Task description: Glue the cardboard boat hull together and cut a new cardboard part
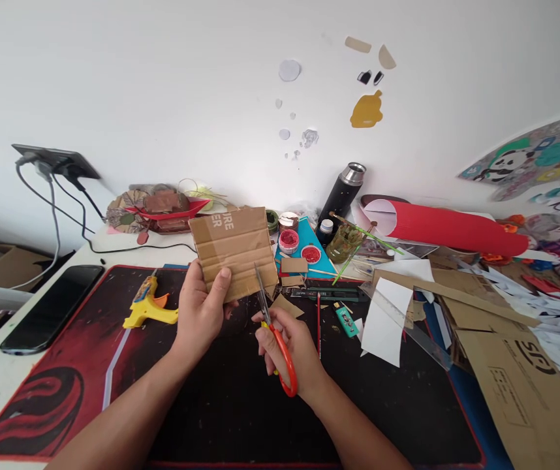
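Note:
My left hand holds a brown cardboard piece with tape strips and white letters, lifted above the black and red desk mat. My right hand grips red-handled scissors. Their blades point up and bite into the cardboard's lower edge near its right side. A small cardboard offcut lies on the mat just right of the blades.
A yellow glue gun and a black phone lie to the left. A pencil, clear ruler, white paper, red roll, black flask, glitter jars and cardboard sheets crowd the right.

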The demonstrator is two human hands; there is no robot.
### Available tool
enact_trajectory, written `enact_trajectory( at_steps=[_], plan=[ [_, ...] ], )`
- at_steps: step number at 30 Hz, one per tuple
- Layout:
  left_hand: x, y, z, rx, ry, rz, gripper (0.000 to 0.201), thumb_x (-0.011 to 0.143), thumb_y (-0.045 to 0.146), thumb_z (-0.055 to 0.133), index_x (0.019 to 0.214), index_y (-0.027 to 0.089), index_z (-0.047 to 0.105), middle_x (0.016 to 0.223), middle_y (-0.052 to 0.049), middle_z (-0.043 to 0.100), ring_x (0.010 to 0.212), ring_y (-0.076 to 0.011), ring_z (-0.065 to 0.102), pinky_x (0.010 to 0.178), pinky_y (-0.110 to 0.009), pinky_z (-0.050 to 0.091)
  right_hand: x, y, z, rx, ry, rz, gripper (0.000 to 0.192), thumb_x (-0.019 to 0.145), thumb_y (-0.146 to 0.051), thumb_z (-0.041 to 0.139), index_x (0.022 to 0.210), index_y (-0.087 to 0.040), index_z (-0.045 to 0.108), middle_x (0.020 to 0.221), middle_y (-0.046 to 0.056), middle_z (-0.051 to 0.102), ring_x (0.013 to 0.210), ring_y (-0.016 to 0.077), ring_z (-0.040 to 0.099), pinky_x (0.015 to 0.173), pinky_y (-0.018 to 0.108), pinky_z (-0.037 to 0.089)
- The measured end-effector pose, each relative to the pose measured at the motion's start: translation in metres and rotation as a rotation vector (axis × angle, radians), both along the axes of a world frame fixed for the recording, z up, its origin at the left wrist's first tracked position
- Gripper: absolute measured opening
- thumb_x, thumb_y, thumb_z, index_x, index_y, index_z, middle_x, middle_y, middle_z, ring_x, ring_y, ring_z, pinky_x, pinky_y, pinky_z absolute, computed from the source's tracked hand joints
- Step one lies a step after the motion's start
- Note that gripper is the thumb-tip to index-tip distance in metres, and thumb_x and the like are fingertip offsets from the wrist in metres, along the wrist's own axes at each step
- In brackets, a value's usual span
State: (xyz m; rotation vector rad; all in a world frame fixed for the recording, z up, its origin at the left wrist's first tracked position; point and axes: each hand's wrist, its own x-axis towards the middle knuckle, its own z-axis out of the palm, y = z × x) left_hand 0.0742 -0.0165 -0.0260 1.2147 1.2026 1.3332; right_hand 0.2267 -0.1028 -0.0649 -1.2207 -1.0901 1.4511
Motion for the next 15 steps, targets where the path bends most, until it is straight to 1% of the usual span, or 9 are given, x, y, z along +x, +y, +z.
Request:
enact_trajectory(
  at_steps=[3,6,8,11,15],
  plan=[
    [-0.0002,-0.0011,-0.0009,0.0,0.004,-0.004,0.033,0.094,0.05,0.073,0.105,0.023,0.057,0.091,0.0,0.068,0.041,-0.0072,0.052,0.031,-0.019,0.044,0.0,-0.0002,0.0007,0.0,0.012,0.006,0.055,0.092,-0.069,0.068,0.113,-0.019,0.066,0.067,-0.004,0.06,0.042,0.0089,0.052,0.038,0.019,0.039],
    [0.0012,-0.0027,-0.0014,-0.023,0.0,-0.022,0.034,0.094,0.051,0.072,0.107,0.023,0.058,0.09,0.0,0.067,0.04,-0.0073,0.052,0.03,-0.019,0.041,-0.0004,-0.0006,-0.0004,-0.001,0.016,0.002,0.055,0.093,-0.069,0.067,0.114,-0.018,0.066,0.067,-0.004,0.061,0.041,0.0088,0.053,0.039,0.019,0.039],
    [0.0027,-0.0036,-0.0011,-0.032,-0.001,-0.031,0.036,0.093,0.051,0.073,0.109,0.023,0.058,0.092,-0.001,0.068,0.04,-0.0074,0.052,0.029,-0.019,0.04,-0.0005,-0.0006,-0.0003,-0.017,0.0,-0.012,0.054,0.094,-0.07,0.066,0.109,-0.019,0.066,0.064,-0.005,0.059,0.039,0.0083,0.051,0.039,0.019,0.039],
    [0.0045,-0.0041,-0.0003,-0.036,0.006,-0.035,0.037,0.093,0.052,0.073,0.109,0.022,0.058,0.096,-0.002,0.069,0.042,-0.0077,0.053,0.029,-0.02,0.041,-0.0004,-0.0007,0.0026,-0.029,-0.056,-0.038,0.052,0.095,-0.072,0.063,0.097,-0.02,0.064,0.058,-0.007,0.053,0.037,0.0082,0.047,0.037,0.019,0.037],
    [0.0056,-0.0039,-0.0015,-0.053,-0.022,-0.037,0.037,0.092,0.052,0.074,0.109,0.022,0.058,0.093,-0.001,0.069,0.041,-0.0075,0.053,0.029,-0.019,0.04,-0.0013,-0.0025,0.0062,0.003,-0.137,-0.035,0.05,0.1,-0.071,0.056,0.091,-0.022,0.061,0.055,-0.007,0.051,0.036,0.0098,0.048,0.036,0.02,0.036]
  ],
)
